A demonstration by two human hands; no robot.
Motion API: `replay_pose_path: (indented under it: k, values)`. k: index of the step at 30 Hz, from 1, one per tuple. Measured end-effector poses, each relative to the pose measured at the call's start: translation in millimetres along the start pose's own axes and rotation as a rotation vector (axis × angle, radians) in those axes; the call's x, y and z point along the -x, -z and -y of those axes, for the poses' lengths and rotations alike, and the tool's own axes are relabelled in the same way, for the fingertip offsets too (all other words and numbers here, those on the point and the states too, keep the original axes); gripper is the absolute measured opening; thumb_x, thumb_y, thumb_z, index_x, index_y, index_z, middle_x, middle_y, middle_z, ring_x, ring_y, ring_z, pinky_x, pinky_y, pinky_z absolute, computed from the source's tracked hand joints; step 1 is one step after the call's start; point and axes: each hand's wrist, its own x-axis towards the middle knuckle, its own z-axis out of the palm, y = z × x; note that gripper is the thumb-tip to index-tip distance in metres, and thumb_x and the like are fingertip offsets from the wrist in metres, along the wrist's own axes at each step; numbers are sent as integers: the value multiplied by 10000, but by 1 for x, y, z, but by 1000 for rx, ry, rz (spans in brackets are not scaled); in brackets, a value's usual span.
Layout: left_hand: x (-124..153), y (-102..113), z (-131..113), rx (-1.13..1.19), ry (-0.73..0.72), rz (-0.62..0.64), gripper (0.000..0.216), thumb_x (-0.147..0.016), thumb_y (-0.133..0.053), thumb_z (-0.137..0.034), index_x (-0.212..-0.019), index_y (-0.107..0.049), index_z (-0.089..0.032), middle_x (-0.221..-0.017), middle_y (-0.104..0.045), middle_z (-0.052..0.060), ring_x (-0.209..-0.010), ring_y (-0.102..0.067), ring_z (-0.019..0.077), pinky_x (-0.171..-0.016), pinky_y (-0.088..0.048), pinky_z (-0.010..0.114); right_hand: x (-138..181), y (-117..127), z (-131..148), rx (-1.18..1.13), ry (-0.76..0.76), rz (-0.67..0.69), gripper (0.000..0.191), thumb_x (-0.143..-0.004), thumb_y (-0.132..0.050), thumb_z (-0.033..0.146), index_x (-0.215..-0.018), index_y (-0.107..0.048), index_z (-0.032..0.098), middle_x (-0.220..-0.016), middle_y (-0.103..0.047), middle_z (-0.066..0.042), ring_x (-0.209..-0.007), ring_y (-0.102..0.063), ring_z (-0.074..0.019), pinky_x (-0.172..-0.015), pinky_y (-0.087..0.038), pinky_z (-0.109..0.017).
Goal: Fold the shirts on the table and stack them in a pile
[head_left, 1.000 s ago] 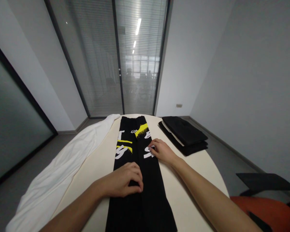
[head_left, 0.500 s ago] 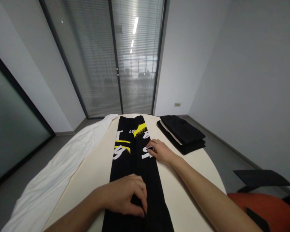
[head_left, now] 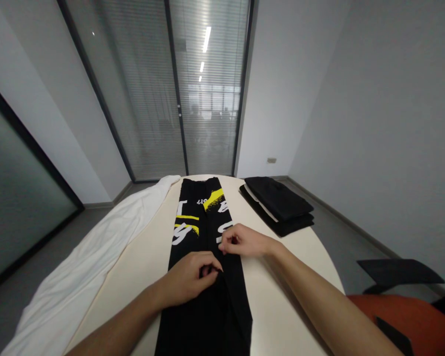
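Observation:
A long black garment [head_left: 200, 316] with white lettering and yellow streaks lies lengthwise on the table in strips folded side by side. Its exact kind is unclear. My left hand [head_left: 193, 277] is over its middle, thumb and forefinger pinched on the fabric, and a slanting crease runs from those fingertips toward the lower right. Just beyond it, my right hand [head_left: 243, 241] rests at the garment's right edge, fingers curled in and fingertips pinching the cloth beside the white print.
Along the left rim of the round cream table [head_left: 141, 262] lies white cloth [head_left: 92, 252]. Folded black garments [head_left: 278, 198] are stacked at the right back. An orange chair [head_left: 400, 321] stands to the right. Glass panels [head_left: 148, 99] rise behind the table.
My left hand has moved forward along the garment with the pinched fabric. My right hand has drawn slightly nearer and its fingers have closed. The near right edge has shifted inward.

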Motion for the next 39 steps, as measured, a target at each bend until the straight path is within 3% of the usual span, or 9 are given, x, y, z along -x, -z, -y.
replay_pose_path:
  k: [3, 7, 11, 14, 20, 24, 29, 34, 39]
  values:
    - [-2, -2, 3, -1, 27, -65, 170, -854, -547, -179, -928, -699, -174, -775, -603, -18, -637, -492, 97, -616, -369, 215, 5, -4, 11, -338, -89, 250, 331, -804, -722, 455, -859, -618, 146, -676, -606, 23, -629, -573, -109, -605, -462, -228]
    - [-3, -3, 2, 26, 74, -137, 129, -844, -557, -209, -877, -674, -163, -725, -588, -22, -603, -483, 99, -580, -363, 215, 6, -9, 16, -479, -148, 272, 453, -632, -861, 301, -924, -534, 183, -655, -613, 70, -566, -579, -90, -541, -440, -188]
    - [-2, -3, -1, -18, 108, -188, 137, -827, -597, -272, -748, -633, -167, -654, -567, -32, -581, -487, 100, -554, -345, 215, 6, -5, 11, -549, -105, 342, 314, -750, -683, 190, -1029, -541, 178, -704, -649, 46, -545, -599, -91, -547, -451, -196]
    - [-2, -4, -3, -37, 177, -182, 200, -824, -597, -300, -677, -632, -169, -579, -568, -38, -539, -507, 98, -528, -337, 212, 6, -1, 5, -580, -83, 427, 366, -750, -559, 118, -1113, -571, 162, -796, -681, 4, -584, -615, -90, -590, -459, -209]
    - [-1, -8, -2, 67, 241, -113, 313, -858, -593, -398, -688, -709, -162, -560, -664, -5, -520, -626, 126, -528, -418, 204, 3, -7, -2, -274, -27, 267, 512, -608, -698, 54, -1099, -636, 187, -886, -624, 29, -734, -550, -90, -638, -416, -194]
    - [2, -7, -2, 83, 109, -87, 265, -870, -613, -366, -767, -753, -165, -618, -714, 6, -557, -660, 127, -564, -454, 195, -2, -11, 4, -34, 138, 234, 368, -638, -719, 77, -989, -697, 186, -1077, -626, -23, -942, -554, -154, -852, -436, -289]
    - [4, -4, -3, 16, -45, -88, 171, -872, -631, -283, -882, -777, -195, -696, -735, -7, -594, -650, 107, -606, -459, 188, -1, -7, 12, 31, 217, 213, 210, -609, -762, 93, -772, -669, 188, -1209, -630, -29, -1179, -500, -229, -1065, -318, -382]
    - [4, -9, -5, 136, -75, -3, 210, -890, -625, -273, -1064, -723, -209, -990, -765, 24, -813, -706, 130, -751, -527, 209, 10, 5, 9, -98, 17, 323, 323, -602, -730, 102, -916, -697, 169, -866, -623, 21, -882, -571, -155, -787, -441, -260]
    - [7, -17, 8, 9, -232, 32, 134, -912, -580, -241, -974, -685, -187, -1028, -715, 62, -944, -659, 163, -858, -521, 283, 24, 22, -4, -155, -81, 397, 324, -646, -666, 87, -951, -762, 143, -742, -597, 41, -659, -497, -82, -602, -364, -205]
